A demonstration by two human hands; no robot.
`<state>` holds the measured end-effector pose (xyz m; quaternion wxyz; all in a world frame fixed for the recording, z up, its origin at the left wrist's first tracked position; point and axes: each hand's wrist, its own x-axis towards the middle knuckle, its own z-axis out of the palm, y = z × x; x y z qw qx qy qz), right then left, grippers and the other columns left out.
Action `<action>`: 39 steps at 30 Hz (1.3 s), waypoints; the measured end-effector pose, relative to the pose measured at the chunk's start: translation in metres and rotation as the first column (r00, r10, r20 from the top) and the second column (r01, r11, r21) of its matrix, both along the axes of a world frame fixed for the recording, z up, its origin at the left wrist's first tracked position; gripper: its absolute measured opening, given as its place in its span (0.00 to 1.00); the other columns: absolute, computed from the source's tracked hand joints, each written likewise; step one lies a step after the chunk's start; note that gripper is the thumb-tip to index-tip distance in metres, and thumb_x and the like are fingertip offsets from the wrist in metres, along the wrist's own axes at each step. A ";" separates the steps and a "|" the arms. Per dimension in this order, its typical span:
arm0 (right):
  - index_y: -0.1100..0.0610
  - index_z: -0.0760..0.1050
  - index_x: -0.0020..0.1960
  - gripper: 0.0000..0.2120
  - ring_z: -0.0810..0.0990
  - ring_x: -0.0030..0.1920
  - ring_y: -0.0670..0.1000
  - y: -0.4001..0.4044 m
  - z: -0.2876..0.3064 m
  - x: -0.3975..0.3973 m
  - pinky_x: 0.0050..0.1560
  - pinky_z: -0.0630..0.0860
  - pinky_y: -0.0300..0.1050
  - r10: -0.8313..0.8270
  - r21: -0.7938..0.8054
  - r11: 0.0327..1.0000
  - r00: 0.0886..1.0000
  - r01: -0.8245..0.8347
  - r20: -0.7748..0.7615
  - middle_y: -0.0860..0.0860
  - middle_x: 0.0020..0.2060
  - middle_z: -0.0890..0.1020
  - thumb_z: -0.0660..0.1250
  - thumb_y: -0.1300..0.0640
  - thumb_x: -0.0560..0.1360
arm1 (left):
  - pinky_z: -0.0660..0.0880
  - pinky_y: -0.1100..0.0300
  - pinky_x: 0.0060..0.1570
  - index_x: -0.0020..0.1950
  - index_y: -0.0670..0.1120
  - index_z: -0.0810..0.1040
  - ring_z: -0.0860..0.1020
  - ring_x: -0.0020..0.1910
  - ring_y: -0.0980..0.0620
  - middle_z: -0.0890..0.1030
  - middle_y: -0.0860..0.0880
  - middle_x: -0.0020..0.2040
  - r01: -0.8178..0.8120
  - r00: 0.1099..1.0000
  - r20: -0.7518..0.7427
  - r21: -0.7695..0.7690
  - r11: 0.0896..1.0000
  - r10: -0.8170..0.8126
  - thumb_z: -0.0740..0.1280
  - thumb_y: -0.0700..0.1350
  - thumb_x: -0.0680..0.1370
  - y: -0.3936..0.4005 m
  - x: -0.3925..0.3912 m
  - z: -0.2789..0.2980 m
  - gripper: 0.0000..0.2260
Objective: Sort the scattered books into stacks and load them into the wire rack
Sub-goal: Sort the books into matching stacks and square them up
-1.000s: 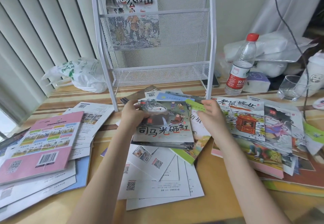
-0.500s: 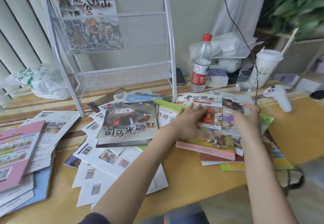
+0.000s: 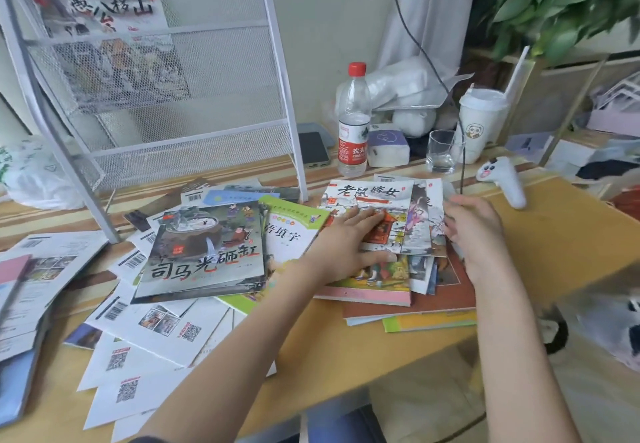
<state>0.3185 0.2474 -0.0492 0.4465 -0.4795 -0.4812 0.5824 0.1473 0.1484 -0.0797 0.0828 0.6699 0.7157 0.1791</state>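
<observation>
Thin picture books lie scattered over the wooden table (image 3: 561,234). My left hand (image 3: 346,245) rests flat on the left part of a fanned pile of books (image 3: 372,196) at centre right, fingers straight. My right hand (image 3: 474,227) touches the pile's right edge; whether its fingers curl under the books is hidden. A grey-covered book (image 3: 204,252) lies on a small stack left of the pile. The white wire rack (image 3: 194,71) stands at the back left with one book (image 3: 100,12) in its upper shelf.
A water bottle (image 3: 353,120), a phone (image 3: 313,148), a glass (image 3: 443,151), a lidded cup (image 3: 479,123) and a white controller (image 3: 502,179) stand behind the pile. A plastic bag (image 3: 31,172) sits at far left. More books (image 3: 38,286) lie at the left edge.
Both hands left the grey-covered book stack and moved right onto the fanned pile. The camera turned right, then closer.
</observation>
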 end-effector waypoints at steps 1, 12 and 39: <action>0.57 0.73 0.56 0.09 0.78 0.43 0.45 0.000 0.001 0.002 0.37 0.73 0.34 -0.001 -0.013 1.000 1.000 0.001 -0.019 0.51 0.47 0.80 0.64 0.62 0.76 | 0.54 0.53 0.73 0.78 0.49 0.56 0.54 0.77 0.46 0.58 0.49 0.77 0.000 0.997 -0.071 -0.004 1.000 0.000 0.62 0.62 0.76 0.002 0.004 0.002 0.34; 0.63 0.73 0.59 0.12 0.80 0.38 0.51 0.000 -0.007 0.011 0.37 0.76 0.39 0.030 -0.041 0.999 0.999 -0.031 -0.015 0.56 0.42 0.80 0.60 0.56 0.80 | 0.62 0.55 0.35 0.66 0.43 0.70 0.79 0.40 0.36 0.82 0.38 0.42 -0.101 0.940 -0.276 0.336 0.937 0.200 0.61 0.42 0.80 0.012 0.012 0.025 0.15; 0.41 0.79 0.52 0.16 0.78 0.53 0.33 -0.010 0.034 0.011 0.59 0.73 0.36 0.480 0.369 0.834 0.870 -0.410 -0.118 0.33 0.51 0.81 0.72 0.41 0.65 | 0.73 0.72 0.36 0.41 0.54 0.83 0.82 0.37 0.61 0.84 0.57 0.38 -0.317 0.609 0.789 0.339 0.886 -0.084 0.72 0.51 0.73 -0.024 -0.018 0.054 0.02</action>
